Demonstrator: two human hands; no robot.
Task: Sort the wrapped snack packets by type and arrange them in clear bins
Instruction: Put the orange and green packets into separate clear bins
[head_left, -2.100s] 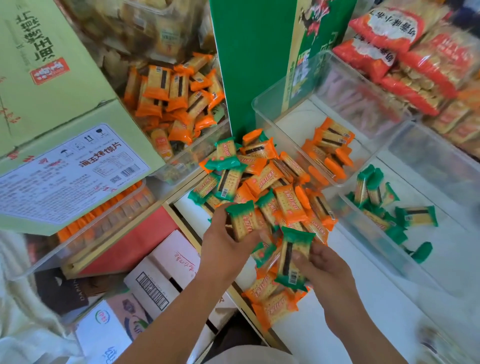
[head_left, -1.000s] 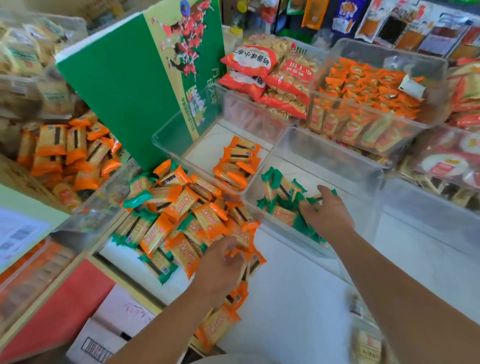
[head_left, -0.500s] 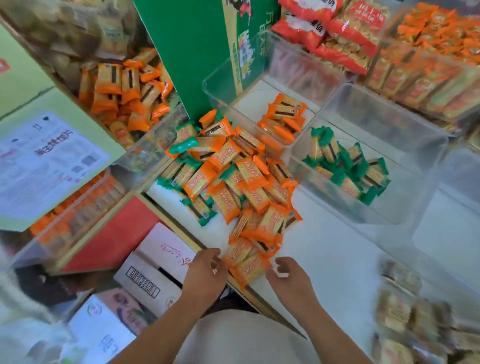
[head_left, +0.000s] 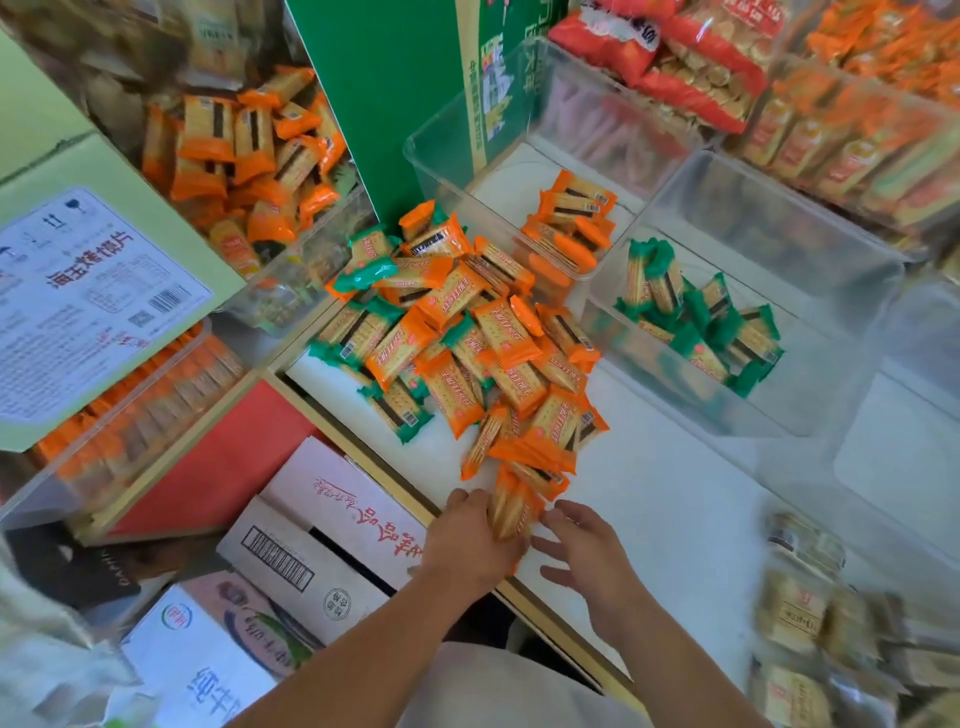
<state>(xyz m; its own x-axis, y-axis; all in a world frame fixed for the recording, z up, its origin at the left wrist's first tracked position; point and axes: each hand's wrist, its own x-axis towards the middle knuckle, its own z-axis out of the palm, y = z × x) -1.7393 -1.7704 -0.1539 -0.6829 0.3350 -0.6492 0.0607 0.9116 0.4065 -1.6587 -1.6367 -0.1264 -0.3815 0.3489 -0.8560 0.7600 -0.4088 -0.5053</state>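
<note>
A loose pile of orange and green wrapped cracker packets (head_left: 457, 343) lies on the white shelf (head_left: 675, 499). One clear bin (head_left: 447, 156) behind it holds orange packets (head_left: 571, 223). The clear bin (head_left: 831, 415) to its right holds green packets (head_left: 696, 317). At the shelf's near edge my left hand (head_left: 470, 540) grips a few orange packets (head_left: 511, 512) at the pile's tail. My right hand (head_left: 587, 551) hovers just right of them with fingers spread, holding nothing.
A tall green carton (head_left: 395, 104) stands behind the pile. Full bins of orange packets sit at the left (head_left: 244, 156) and back right (head_left: 841, 130). Cardboard boxes (head_left: 322, 530) lie below the shelf edge. Bagged snacks (head_left: 800, 613) lie at the lower right.
My right hand left the green bin and came back to the shelf's near edge. My left hand slid down the pile and closed on the nearest orange packets.
</note>
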